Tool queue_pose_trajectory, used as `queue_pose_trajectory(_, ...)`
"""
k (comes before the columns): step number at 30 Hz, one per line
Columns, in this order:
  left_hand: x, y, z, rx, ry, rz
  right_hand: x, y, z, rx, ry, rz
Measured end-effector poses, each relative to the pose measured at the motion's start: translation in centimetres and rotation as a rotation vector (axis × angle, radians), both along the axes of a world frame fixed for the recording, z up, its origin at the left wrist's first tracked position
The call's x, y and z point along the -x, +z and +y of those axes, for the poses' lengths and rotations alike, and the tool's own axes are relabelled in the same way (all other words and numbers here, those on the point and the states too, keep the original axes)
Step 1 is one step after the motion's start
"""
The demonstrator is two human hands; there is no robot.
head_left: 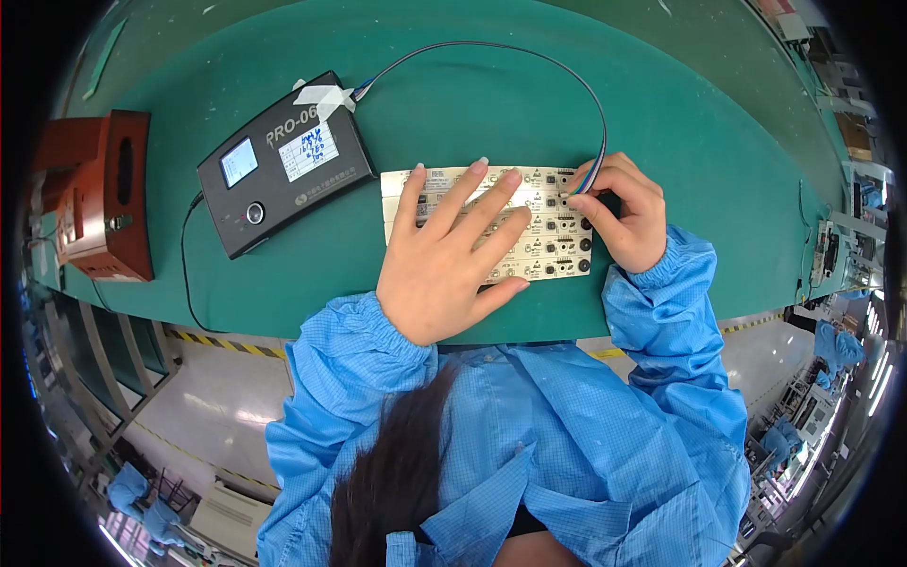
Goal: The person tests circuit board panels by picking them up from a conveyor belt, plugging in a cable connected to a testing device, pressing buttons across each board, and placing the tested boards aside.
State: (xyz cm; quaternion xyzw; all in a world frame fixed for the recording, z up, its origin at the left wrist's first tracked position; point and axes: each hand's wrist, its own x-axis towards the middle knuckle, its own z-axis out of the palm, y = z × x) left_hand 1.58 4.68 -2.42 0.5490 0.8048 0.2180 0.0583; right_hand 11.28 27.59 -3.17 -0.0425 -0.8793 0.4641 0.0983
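A pale circuit board panel (539, 248), made up of several strips with small parts and black round pieces along its right end, lies on the green table mat. My left hand (449, 255) rests flat over its left and middle part with the fingers spread, hiding much of it. At the panel's upper right, my right hand (626, 210) pinches the end of a multi-coloured ribbon cable (592, 170) against the board; the connector tip is mostly hidden by the fingers. The cable arcs back to a black PRO-06 programmer box (283, 161) with a lit screen and a handwritten label.
Left of the programmer stands a reddish-brown case (104, 198) with a metal latch. A black cord (184, 274) runs from the programmer toward the front table edge. White tape (324, 98) holds the cable at the box. The green mat (699, 151) extends to the right.
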Motion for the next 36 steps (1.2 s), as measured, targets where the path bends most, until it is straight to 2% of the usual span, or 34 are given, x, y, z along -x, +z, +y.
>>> queue_pose_trajectory(5,0.1,-0.1,0.0,0.001,-0.001,-0.008,0.2,0.4,-0.2,-0.197,0.045,0.092)
queue_pose_trajectory(12,0.0,-0.1,0.0,-0.015,-0.014,-0.012,0.0,0.1,-0.1,-0.129,0.002,0.039)
queue_pose_trajectory(33,0.0,-0.1,-0.2,-0.040,-0.020,0.002,0.0,0.1,0.0,-0.141,0.015,0.038)
queue_pose_trajectory(36,0.3,1.2,-0.9,-0.095,0.013,-0.010,0.1,0.3,0.0,-0.143,0.022,0.043)
